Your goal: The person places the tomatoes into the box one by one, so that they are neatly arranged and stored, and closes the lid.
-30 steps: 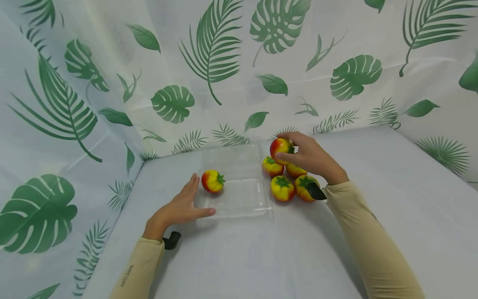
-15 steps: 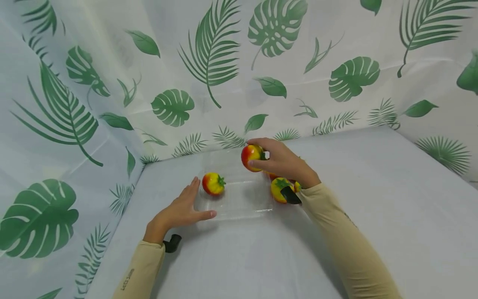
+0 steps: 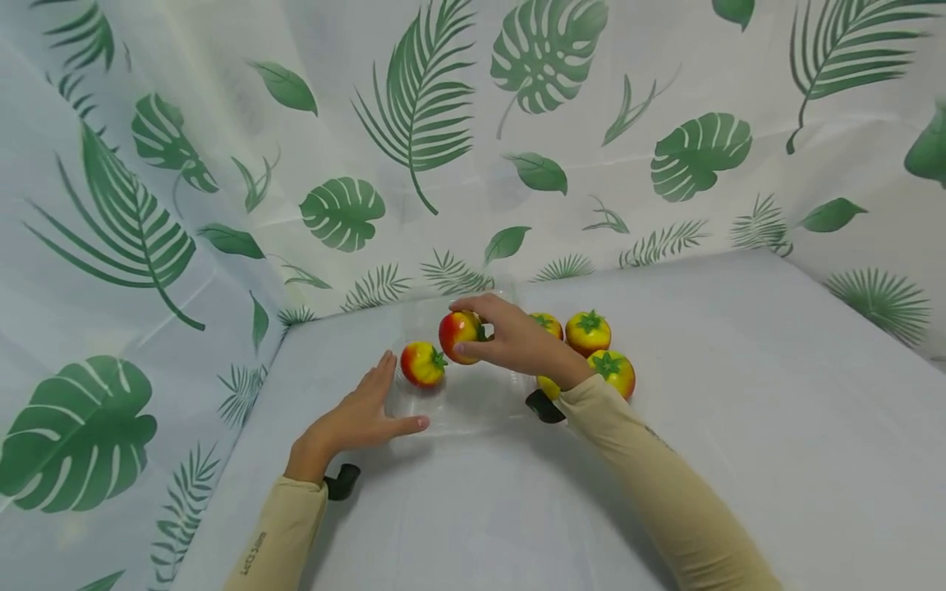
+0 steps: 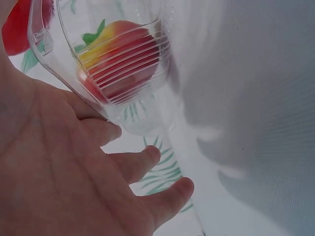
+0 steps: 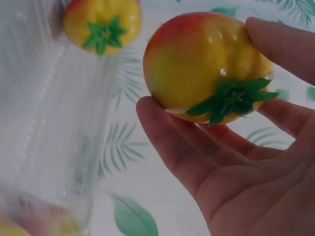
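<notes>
In the head view a clear plastic clamshell box [image 3: 480,402] lies open on the table, and one red-and-yellow tomato [image 3: 421,365] sits at its left end. My right hand [image 3: 513,336] holds a second tomato [image 3: 455,336] above the box, just right of the first. The right wrist view shows thumb and fingers curled around this held tomato [image 5: 202,69], its green calyx toward the palm. My left hand [image 3: 355,420] rests at the box's left side, fingers spread and straight. Through the ridged wall, the left wrist view shows the tomato inside [image 4: 123,61].
Several more tomatoes [image 3: 589,332] stand on the white table [image 3: 473,509] right of the box, some partly hidden by my right arm. The box's lid [image 3: 423,312] lies back toward a leaf-patterned cloth wall [image 3: 458,222].
My right hand has carried its tomato leftward from above the group on the right to over the box. The left hand has stayed at the box's left side.
</notes>
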Tool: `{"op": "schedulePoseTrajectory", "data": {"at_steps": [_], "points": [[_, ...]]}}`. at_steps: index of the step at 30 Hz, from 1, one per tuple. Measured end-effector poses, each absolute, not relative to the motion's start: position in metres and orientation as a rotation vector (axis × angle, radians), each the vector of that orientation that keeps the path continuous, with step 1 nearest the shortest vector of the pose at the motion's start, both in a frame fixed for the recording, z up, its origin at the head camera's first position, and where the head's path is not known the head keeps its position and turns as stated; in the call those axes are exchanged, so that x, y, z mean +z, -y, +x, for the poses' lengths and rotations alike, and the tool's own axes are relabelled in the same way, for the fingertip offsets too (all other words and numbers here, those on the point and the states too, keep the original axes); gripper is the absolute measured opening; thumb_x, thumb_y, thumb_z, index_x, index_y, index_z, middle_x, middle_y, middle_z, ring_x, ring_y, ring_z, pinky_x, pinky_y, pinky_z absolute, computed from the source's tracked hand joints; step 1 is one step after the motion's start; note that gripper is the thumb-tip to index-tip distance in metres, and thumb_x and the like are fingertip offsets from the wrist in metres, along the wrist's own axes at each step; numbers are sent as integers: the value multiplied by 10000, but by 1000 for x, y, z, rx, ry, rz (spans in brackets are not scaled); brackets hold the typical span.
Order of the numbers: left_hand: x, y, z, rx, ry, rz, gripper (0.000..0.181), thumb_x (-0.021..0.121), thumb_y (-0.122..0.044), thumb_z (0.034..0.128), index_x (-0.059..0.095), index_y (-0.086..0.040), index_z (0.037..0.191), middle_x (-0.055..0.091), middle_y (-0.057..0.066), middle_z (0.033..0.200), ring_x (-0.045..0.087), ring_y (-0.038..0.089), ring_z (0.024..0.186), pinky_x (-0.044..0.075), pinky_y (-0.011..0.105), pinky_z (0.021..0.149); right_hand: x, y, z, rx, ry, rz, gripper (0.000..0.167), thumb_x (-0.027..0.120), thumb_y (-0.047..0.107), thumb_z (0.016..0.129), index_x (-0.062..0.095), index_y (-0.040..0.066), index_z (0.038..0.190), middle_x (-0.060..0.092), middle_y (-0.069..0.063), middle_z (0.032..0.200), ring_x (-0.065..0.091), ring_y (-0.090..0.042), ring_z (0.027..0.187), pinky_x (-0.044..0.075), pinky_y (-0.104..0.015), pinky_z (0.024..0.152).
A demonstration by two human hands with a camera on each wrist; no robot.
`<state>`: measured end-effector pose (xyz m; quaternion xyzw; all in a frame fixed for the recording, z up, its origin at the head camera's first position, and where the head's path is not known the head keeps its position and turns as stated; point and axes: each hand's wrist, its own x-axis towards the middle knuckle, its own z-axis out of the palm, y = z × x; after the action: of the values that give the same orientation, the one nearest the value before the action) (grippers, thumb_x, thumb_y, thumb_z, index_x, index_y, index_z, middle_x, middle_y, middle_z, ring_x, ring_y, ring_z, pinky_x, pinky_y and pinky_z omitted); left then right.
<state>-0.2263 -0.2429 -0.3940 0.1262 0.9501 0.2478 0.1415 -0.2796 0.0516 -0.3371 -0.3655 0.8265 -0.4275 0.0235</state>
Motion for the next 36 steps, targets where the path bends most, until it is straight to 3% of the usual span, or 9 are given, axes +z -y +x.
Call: {"op": "schedulePoseTrajectory", "data": {"at_steps": [19, 27, 36], "points": [[-392, 248, -228, 759, -2713, 414, 1225, 739, -639, 922, 41, -16, 1713, -42, 158, 1790, 37, 397, 1634, 154, 659, 1256, -363, -10, -265, -1091, -2559, -1262, 551, 803, 187, 989, 586, 4, 1460, 625, -148, 1454, 597, -306, 1296, 519, -456, 1100], [-393, 251, -226, 756, -2718, 411, 1264, 749, -681, 889, 51, -30, 1717, -35, 148, 1792, 31, 393, 1635, 155, 681, 1247, -373, 3, -257, -986, -2596, -1141, 591, 816, 248, 981, 595, 81, 1502, 574, -166, 1359, 600, -282, 1175, 565, -406, 1030], [-392, 251, -225, 754, -2722, 413, 1289, 768, -690, 872, 52, -32, 1718, -36, 135, 1794, 42, 396, 1634, 169, 690, 1241, -382, 13, -254, -988, -2618, -1095, 605, 818, 252, 978, 566, 57, 1492, 561, -184, 1336, 605, -287, 1119, 579, -428, 997]]}}
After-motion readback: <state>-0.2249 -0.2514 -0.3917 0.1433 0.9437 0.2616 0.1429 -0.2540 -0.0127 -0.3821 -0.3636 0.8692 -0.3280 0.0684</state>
